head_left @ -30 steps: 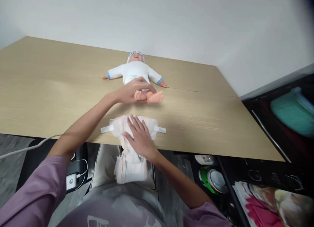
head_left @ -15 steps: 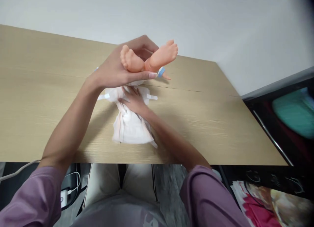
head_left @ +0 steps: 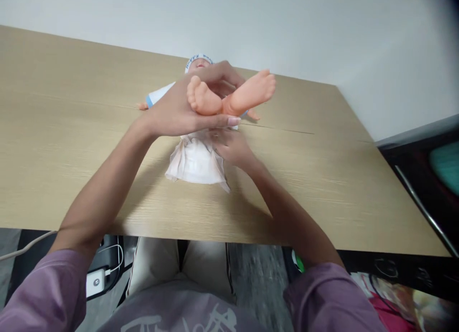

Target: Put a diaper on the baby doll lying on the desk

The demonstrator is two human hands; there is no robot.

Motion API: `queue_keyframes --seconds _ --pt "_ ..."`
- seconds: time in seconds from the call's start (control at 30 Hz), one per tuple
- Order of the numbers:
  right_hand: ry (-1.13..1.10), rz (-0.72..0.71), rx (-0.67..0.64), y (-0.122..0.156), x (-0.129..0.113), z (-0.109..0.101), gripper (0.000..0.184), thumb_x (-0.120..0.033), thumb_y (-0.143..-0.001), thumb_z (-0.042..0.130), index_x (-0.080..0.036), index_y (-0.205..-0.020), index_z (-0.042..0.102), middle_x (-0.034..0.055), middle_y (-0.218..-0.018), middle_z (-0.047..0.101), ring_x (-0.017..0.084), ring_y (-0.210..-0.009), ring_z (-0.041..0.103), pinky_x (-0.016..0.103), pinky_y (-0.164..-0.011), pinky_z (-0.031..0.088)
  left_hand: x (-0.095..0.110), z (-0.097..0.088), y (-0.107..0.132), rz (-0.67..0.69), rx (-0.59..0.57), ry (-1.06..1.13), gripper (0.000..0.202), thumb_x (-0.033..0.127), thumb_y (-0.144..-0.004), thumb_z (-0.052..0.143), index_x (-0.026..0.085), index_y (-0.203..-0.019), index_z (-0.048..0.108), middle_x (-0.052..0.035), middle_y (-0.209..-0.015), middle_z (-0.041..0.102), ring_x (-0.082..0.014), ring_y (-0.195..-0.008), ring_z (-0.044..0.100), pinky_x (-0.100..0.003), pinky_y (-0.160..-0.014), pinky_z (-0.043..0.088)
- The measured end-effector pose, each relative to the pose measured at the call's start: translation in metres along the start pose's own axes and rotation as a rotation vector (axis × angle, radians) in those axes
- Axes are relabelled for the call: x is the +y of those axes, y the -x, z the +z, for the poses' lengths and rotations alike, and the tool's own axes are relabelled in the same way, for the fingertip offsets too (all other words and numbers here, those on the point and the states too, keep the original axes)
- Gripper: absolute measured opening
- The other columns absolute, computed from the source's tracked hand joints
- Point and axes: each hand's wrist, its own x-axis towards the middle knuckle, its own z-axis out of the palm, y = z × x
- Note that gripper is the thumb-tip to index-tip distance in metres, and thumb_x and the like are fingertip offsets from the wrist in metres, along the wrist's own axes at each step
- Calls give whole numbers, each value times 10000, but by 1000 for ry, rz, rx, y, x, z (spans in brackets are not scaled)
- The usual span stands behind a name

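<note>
A baby doll (head_left: 198, 62) in a white top and cap lies on its back on the wooden table (head_left: 71, 131). My left hand (head_left: 182, 109) is wrapped round the doll's ankles and holds both bare feet (head_left: 229, 95) up in the air. Under the raised legs lies a white diaper (head_left: 193, 162), its near end spread toward me. My right hand (head_left: 231, 145) rests on the diaper's far end beneath the doll; its fingers are mostly hidden behind my left hand.
A white wall stands behind the table. At the right is a dark shelf (head_left: 423, 179) with a teal object (head_left: 446, 162). Below the table's near edge are a white charger and cable (head_left: 95, 282) and colourful printed items (head_left: 401, 298).
My left hand went from gripping the doll's legs low on the table to holding them raised. My right hand slid the diaper away from the table's edge and under the doll.
</note>
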Motion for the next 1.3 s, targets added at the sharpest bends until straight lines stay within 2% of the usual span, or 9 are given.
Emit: queue_keyframes --seconds 0.1,0.2,0.33,0.47,0.63,0.77,0.93,1.07,1.3 --pt "17 49 266 42 -20 -23 568 -675 -1077 734 -283 -1487 702 137 -1498 754 416 -1447 691 692 -1253 556 -7 10 13 -91 12 -58 467 519 -933 969 247 -1260 778 -58 -1290 828 -318 -1281 800 -499 -1123 642" --pt "-48 -100 358 53 -40 -24 748 -664 -1040 798 -308 -1647 544 142 -1676 634 402 -1580 594 665 -1333 509 -11 23 27 -99 32 -74 527 557 -899 987 233 -1271 802 -87 -1297 835 -320 -1244 802 -517 -1132 643" --pt "-162 -246 292 44 -50 -18 547 -557 -1110 707 -314 -1586 592 120 -1592 704 370 -1517 654 630 -1321 530 -5 28 50 -91 58 -170 538 595 -920 948 235 -1294 806 -101 -1334 843 -307 -1269 795 -486 -1158 626" --pt "-182 -343 214 55 -39 -27 375 -367 -1118 638 -295 -1480 701 109 -1487 755 337 -1472 689 584 -1299 536 -4 8 85 -90 29 -429 418 601 -981 861 268 -1234 830 -92 -1267 857 -311 -1215 798 -500 -1147 606" --pt "42 -404 35 83 -1 -33 343 -353 -1117 592 -318 -1395 789 105 -1548 730 348 -1505 663 577 -1303 509 -31 -23 135 -27 -172 -474 357 493 -970 855 287 -1262 851 -131 -1425 831 -367 -1434 735 -532 -1247 563" --pt "155 -387 -23 92 21 -23 340 -286 -1102 602 -320 -1371 807 106 -1596 713 355 -1550 625 585 -1304 508 -55 -23 159 11 -280 -534 444 394 -972 837 264 -1395 800 -179 -1568 756 -393 -1568 644 -576 -1280 537" --pt "190 -383 -62 91 19 -23 413 -163 -1062 608 -314 -1391 807 108 -1603 707 334 -1560 622 581 -1324 510 -64 -15 167 27 -356 -697 572 176 -894 766 237 -1462 747 -177 -1627 715 -423 -1606 598 -594 -1271 518" --pt "158 -373 -118 90 18 -30 504 -104 -1027 568 -299 -1427 804 108 -1637 693 301 -1603 598 574 -1353 492 -66 -16 167 -24 -383 -690 653 73 -831 684 258 -1453 758 -149 -1645 706 -410 -1626 580 -597 -1295 492" --pt "-59 -237 -170 88 14 -42 480 -182 -1058 472 -309 -1312 859 36 -1591 751 238 -1565 659 553 -1364 514 -51 -12 156 -241 -391 -509 447 219 -960 585 273 -1349 799 -110 -1620 703 -349 -1631 540 -542 -1339 450"
